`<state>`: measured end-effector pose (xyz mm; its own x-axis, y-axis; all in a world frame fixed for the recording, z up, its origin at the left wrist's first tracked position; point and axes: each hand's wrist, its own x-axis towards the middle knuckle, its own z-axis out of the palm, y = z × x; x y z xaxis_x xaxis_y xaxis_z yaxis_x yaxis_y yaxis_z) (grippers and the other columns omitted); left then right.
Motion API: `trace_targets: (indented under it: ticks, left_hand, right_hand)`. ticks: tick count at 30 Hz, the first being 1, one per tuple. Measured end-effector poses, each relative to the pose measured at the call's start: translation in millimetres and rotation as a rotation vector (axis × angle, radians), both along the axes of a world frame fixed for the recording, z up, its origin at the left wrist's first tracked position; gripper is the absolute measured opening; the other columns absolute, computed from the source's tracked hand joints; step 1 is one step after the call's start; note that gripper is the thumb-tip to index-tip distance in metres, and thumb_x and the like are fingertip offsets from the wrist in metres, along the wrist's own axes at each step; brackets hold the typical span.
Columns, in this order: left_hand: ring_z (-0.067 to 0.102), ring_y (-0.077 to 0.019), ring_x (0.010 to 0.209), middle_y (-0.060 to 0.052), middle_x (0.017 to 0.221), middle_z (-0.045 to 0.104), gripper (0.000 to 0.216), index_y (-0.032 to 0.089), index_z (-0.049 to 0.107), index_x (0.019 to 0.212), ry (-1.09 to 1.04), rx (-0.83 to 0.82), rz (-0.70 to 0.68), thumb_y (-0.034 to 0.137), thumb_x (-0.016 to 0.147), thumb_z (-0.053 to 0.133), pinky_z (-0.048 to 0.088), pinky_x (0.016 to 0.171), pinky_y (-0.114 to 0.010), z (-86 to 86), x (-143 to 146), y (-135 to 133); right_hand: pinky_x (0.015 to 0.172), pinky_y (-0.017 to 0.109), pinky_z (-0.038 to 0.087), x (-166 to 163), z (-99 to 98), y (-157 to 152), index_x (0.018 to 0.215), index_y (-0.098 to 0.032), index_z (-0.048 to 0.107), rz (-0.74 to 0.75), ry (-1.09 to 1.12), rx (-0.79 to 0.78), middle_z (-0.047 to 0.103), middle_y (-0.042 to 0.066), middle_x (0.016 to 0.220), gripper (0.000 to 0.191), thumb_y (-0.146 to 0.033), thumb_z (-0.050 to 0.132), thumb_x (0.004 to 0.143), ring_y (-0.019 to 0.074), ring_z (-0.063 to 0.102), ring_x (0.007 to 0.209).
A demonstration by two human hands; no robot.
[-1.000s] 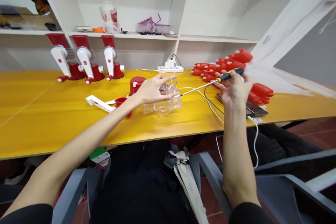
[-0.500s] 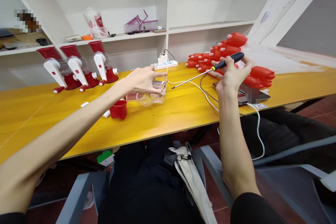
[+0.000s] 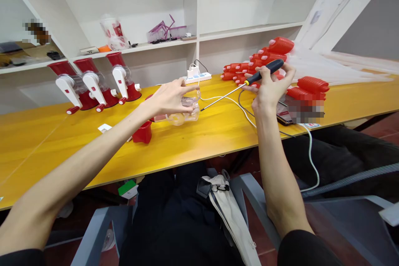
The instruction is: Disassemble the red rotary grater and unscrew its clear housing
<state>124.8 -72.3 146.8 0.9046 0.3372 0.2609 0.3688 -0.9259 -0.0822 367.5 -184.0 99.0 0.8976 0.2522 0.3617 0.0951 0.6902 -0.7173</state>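
Observation:
My left hand [image 3: 170, 99] is closed on a clear plastic grater housing [image 3: 179, 119], which lies on its side on the yellow table, thumb and fingers over its top. In my right hand [image 3: 270, 90] is a screwdriver [image 3: 259, 76] with a black and yellow handle, gripped by thumb and fingers. Its long thin shaft slants down to the left, and the tip is close beside the housing's right end; whether they touch I cannot tell. A red plastic hopper piece [image 3: 142, 133] stands in front of my left wrist.
Three red and white rotary graters [image 3: 121, 78] stand at the back left. Red ribbed parts [image 3: 249, 65] are piled at the back right. A power strip [image 3: 198, 77] lies behind my left hand, with a white cable [image 3: 232, 100] crossing the table. A phone [image 3: 284, 117] lies right of my right wrist.
My right hand has moved slightly left and down, bringing the screwdriver tip closer to the clear housing. My left hand keeps its hold on the housing.

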Motion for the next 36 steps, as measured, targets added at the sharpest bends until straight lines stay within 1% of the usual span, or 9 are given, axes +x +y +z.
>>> trace_targets:
  ticks: [5, 10, 13, 16, 20, 25, 28, 30, 36]
  left_hand:
    - [0.062, -0.0219, 0.103, -0.007, 0.121, 0.060, 0.066, 0.027, 0.044, 0.137, -0.442, -0.256, -0.011, 0.055, 0.082, 0.066, 0.052, 0.091, -0.040, -18.6, -14.1, 0.3]
    - [0.065, -0.0197, 0.099, -0.010, 0.117, 0.058, 0.062, 0.025, 0.035, 0.125, -0.756, -0.577, 0.018, 0.054, 0.082, 0.068, 0.057, 0.082, -0.036, -63.6, -20.8, 2.7]
    - [0.065, -0.0197, 0.103, -0.010, 0.118, 0.057, 0.058, 0.026, 0.029, 0.118, -0.814, -0.722, 0.014, 0.055, 0.083, 0.065, 0.058, 0.085, -0.037, -88.2, -24.1, -1.4]
    - [0.064, -0.0199, 0.111, -0.009, 0.121, 0.056, 0.056, 0.027, 0.027, 0.115, -0.824, -0.700, -0.010, 0.055, 0.083, 0.063, 0.056, 0.092, -0.038, -99.6, -30.8, -5.1]
    - [0.061, -0.0212, 0.117, -0.010, 0.124, 0.056, 0.051, 0.024, 0.035, 0.119, -0.708, -0.481, -0.046, 0.052, 0.086, 0.062, 0.052, 0.102, -0.040, -91.9, -42.6, -5.3]
    - [0.054, -0.0241, 0.129, -0.011, 0.134, 0.055, 0.047, 0.023, 0.050, 0.126, -0.643, -0.172, -0.130, 0.045, 0.087, 0.066, 0.044, 0.112, -0.046, -58.1, -48.8, -15.5]
    - [0.052, -0.0239, 0.135, -0.009, 0.145, 0.053, 0.046, 0.028, 0.054, 0.133, -0.458, -0.101, -0.239, 0.040, 0.090, 0.066, 0.043, 0.114, -0.046, -40.8, -44.2, -22.9]
    - [0.054, -0.0229, 0.135, -0.007, 0.149, 0.053, 0.047, 0.030, 0.053, 0.138, -0.338, -0.081, -0.284, 0.037, 0.093, 0.064, 0.045, 0.112, -0.045, -35.4, -39.3, -24.0]
    - [0.063, -0.0232, 0.125, -0.007, 0.143, 0.061, 0.038, 0.027, 0.059, 0.133, -0.231, -0.050, -0.195, 0.036, 0.096, 0.062, 0.053, 0.101, -0.043, -30.9, -34.4, -19.1]
  right_hand:
    - [0.075, 0.041, 0.064, 9.7, -0.3, 0.9, 0.110, -0.027, 0.032, -0.099, 0.085, 0.083, 0.063, -0.001, 0.099, 0.037, -0.024, 0.058, 0.084, 0.0151, 0.070, 0.081]
    - [0.068, 0.036, 0.065, 18.3, -2.1, 1.5, 0.109, -0.027, 0.030, -0.122, 0.184, 0.143, 0.061, 0.000, 0.103, 0.032, -0.026, 0.054, 0.088, 0.0129, 0.068, 0.082]
    - [0.068, 0.035, 0.065, 17.9, -2.1, 3.1, 0.108, -0.026, 0.029, -0.097, 0.244, 0.160, 0.060, 0.001, 0.108, 0.030, -0.026, 0.052, 0.089, 0.0125, 0.069, 0.082]
    - [0.070, 0.036, 0.066, 14.8, -0.8, 4.7, 0.107, -0.026, 0.028, -0.065, 0.279, 0.169, 0.059, 0.002, 0.109, 0.029, -0.025, 0.052, 0.089, 0.0120, 0.069, 0.081]
    - [0.072, 0.036, 0.066, 9.5, 1.7, 5.1, 0.106, -0.025, 0.029, -0.035, 0.285, 0.173, 0.061, 0.001, 0.106, 0.030, -0.027, 0.054, 0.089, 0.0114, 0.069, 0.081]
    - [0.076, 0.041, 0.066, 6.0, 2.9, 3.7, 0.107, -0.025, 0.030, -0.021, 0.263, 0.187, 0.061, 0.002, 0.104, 0.032, -0.026, 0.056, 0.087, 0.0146, 0.070, 0.087]
    - [0.076, 0.042, 0.066, 5.8, 2.2, 3.6, 0.108, -0.026, 0.030, -0.018, 0.262, 0.187, 0.061, 0.002, 0.107, 0.034, -0.027, 0.056, 0.086, 0.0153, 0.071, 0.088]
    - [0.076, 0.042, 0.066, 5.1, 1.8, 3.9, 0.108, -0.027, 0.030, -0.014, 0.257, 0.187, 0.061, 0.001, 0.109, 0.035, -0.029, 0.057, 0.085, 0.0153, 0.071, 0.089]
    - [0.073, 0.035, 0.065, -2.1, 2.5, 5.4, 0.110, -0.026, 0.030, 0.020, 0.246, 0.187, 0.061, -0.003, 0.101, 0.035, -0.030, 0.057, 0.087, 0.0107, 0.071, 0.084]
